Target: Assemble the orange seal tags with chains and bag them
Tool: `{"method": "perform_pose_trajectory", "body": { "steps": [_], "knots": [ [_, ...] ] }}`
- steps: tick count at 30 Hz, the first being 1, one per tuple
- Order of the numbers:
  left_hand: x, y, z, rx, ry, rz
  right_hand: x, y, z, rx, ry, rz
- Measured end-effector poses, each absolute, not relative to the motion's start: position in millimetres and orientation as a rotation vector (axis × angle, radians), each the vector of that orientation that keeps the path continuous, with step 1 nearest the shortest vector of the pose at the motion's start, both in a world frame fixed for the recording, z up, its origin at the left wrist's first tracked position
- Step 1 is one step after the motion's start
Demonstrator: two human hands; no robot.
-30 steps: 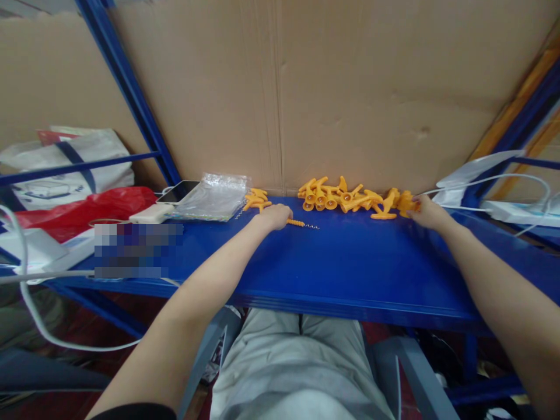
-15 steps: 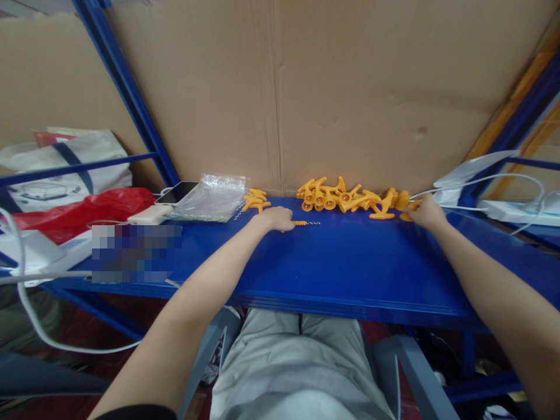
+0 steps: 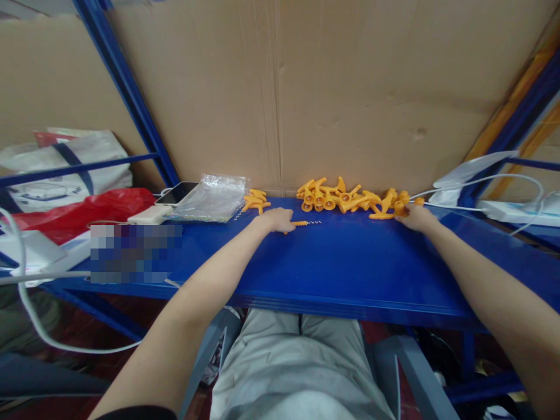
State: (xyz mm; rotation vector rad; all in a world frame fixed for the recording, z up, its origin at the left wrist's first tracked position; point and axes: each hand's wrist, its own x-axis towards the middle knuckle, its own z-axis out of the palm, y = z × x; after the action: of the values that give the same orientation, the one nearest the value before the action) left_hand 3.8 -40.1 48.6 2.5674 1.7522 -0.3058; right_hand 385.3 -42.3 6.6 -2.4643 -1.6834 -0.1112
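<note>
My left hand (image 3: 277,220) is closed around the handle end of an orange corkscrew (image 3: 300,223). Its threaded orange shaft and thin metal spiral point right, low over the blue tabletop. At the right end of a pile of orange T-handled, cone-mouthed corkscrew sleeves (image 3: 330,201), my right hand (image 3: 417,219) has its fingers closed on an orange corkscrew sleeve (image 3: 399,206); the fingers partly hide it. Left of the pile, behind my left hand, lie several orange corkscrews (image 3: 256,201) with metal spirals.
The blue table (image 3: 324,262) backs onto a cardboard wall (image 3: 350,87). To the left are a clear plastic bag (image 3: 214,198), a phone (image 3: 177,193), a white power bank (image 3: 150,215) and a red bag (image 3: 100,213). White cables (image 3: 464,206) run along the right side.
My right hand has shifted a little left along the end of the pile, toward the other sleeves. My left hand and its corkscrew have stayed almost still.
</note>
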Motion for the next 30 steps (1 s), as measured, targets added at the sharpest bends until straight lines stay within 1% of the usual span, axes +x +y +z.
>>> {"method": "perform_pose_trajectory", "body": {
  "steps": [3,9,12,16,21,26,30],
  "knots": [
    [4,-40,47,2.566,1.766,-0.291,381,-46,9,-2.460,-1.709,-0.189],
    [4,-40,46,2.584,1.768,-0.254,363,-57,19,-2.303,-1.719,-0.395],
    [4,-40,46,2.587,1.774,-0.248,354,-56,20,-2.120,-1.812,-0.466],
    [2,-36,43,2.609,1.727,-0.208,339,-52,21,-1.794,-1.995,-0.476],
    [0,-34,41,2.656,1.725,-0.130,309,-48,32,-1.599,-2.092,-0.543],
    [-1,-33,40,2.708,1.786,0.115,276,-41,51,-1.440,-2.081,-0.609],
    [-2,-30,38,2.707,1.844,0.303,257,-36,48,-1.361,-2.034,-0.595]
  ]
}}
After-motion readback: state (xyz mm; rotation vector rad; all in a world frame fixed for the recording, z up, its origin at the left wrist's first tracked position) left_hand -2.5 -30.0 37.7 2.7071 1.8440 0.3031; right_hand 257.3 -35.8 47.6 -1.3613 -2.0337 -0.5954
